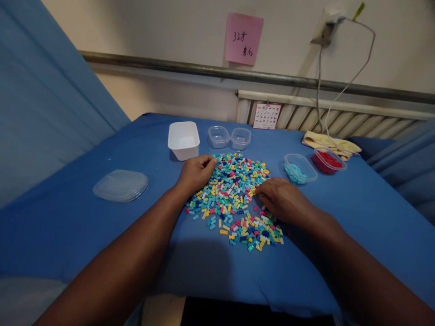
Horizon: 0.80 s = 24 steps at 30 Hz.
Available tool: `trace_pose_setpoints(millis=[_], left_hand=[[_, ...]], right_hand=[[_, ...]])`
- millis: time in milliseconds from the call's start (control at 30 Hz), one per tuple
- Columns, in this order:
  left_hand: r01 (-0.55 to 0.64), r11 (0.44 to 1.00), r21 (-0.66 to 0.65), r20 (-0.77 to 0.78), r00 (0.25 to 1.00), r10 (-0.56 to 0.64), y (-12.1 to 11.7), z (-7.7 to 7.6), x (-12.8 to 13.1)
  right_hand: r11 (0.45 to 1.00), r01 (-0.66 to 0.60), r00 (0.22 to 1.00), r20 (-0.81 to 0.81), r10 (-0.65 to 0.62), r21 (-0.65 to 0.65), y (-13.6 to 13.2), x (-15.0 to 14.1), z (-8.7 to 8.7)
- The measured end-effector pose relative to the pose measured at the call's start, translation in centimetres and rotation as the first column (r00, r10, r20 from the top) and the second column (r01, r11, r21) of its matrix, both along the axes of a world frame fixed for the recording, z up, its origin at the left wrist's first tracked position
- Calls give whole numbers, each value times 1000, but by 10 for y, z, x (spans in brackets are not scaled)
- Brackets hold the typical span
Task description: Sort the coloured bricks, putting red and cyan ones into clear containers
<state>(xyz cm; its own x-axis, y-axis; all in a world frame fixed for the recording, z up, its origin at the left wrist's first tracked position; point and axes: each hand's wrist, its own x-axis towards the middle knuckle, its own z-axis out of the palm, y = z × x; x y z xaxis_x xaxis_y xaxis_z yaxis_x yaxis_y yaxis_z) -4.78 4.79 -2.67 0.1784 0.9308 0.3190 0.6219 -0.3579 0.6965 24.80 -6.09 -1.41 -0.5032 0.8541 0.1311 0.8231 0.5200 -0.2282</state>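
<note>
A wide pile of small toy building bricks (234, 181) in turquoise, yellow, pink, white and dark blue lies in the middle of the blue cloth. At its upper left edge rests my left hand (197, 172), its fingers curled and the thumb against the index finger; whatever they hold is hidden. On the pile's right side my right hand (280, 197) bends down, fingertips pressed together among the bricks; I cannot make out a piece between them. A looser cluster of bricks (258, 231) spreads below that hand, nearer to me.
Beyond the pile stand a white tub (184, 141) and two clear containers (219, 136). To the right, one clear box (299, 168) holds turquoise bricks, another (328, 160) red ones. Stacked clear lids (120, 185) lie left. A yellow cloth (331, 142) sits by the radiator (306, 108).
</note>
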Motion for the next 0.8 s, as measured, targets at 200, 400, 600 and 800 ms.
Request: trace_pose_setpoints(millis=[200,400,600,800], left_hand=[[-3,1000,-13,3,1000,3,0,0,0],[10,1000,-9,4,1000,-10,0,0,0],[7,1000,3,-3,1000,-7,0,1,1],[-4,1000,-13,-4,1000,4,0,2,1]], right_hand=[[998,-28,998,-56,31,60,-2,-2,-4],[944,95,950,-312,9,317,-4,19,9],[760,442,882,-384,-272,477,6,82,8],[711,522,851,-334,-404,471,12,107,-9]])
